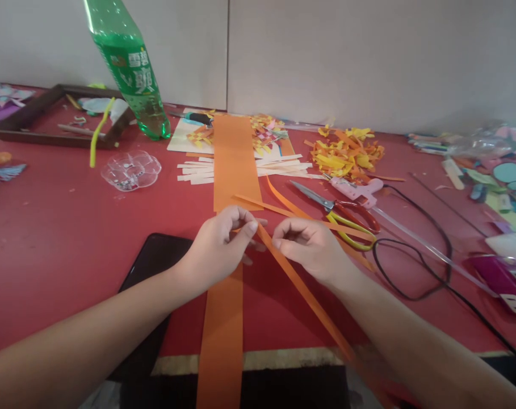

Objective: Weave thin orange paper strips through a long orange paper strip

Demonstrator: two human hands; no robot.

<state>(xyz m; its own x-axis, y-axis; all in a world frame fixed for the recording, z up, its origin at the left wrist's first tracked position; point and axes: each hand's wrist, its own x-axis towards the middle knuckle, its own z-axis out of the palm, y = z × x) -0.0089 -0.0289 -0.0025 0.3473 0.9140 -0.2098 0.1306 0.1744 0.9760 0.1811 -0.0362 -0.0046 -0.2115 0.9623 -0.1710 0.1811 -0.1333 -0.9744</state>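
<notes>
Across a red tabletop, beside a wide, flat orange paper band running down the centre, a long, narrow strip of plain orange paper slants from mid-frame to the lower right, smooth and nearly straight. It looks feather-light, bendy and easily creased, so best pinched flat near its end. There my left hand closes thumb and forefinger on it; my right hand curls just beside, fingertips nearly together, whether gripping anything I cannot tell.
</notes>
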